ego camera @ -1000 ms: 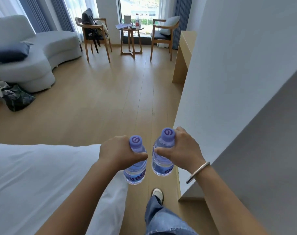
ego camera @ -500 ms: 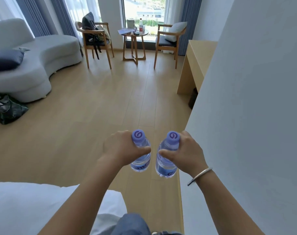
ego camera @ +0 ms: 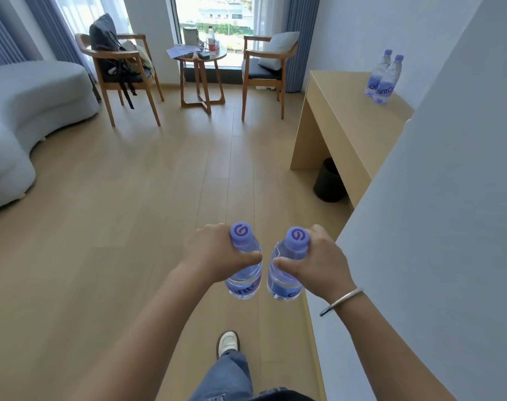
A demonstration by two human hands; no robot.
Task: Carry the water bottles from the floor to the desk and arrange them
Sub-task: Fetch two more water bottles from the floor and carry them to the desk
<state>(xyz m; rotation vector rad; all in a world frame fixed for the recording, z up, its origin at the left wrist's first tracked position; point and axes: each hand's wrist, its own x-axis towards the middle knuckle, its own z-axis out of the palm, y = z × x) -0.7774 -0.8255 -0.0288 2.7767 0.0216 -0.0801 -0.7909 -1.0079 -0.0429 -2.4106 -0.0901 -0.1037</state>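
midway through the carry, judging by the light wooden plank floor point(ego camera: 130, 227) underfoot and the pale wooden counter point(ego camera: 342, 117) ahead on the right, against the wall, well apart from both hands. two clear plastic water bottles with purple caps point(ego camera: 383, 79) already upright at the counter's far end, just beside each other. left hand point(ego camera: 214, 256) wrapped round the neck of a clear purple-capped water bottle point(ego camera: 243, 273); right hand point(ego camera: 315, 261) wrapped round a second matching bottle point(ego camera: 284, 276). both held near upright, long axes vertical, caps toward the camera, bases toward the floor, slightly apart. next: probably more steps forward, then setting both down upright beside the standing pair.
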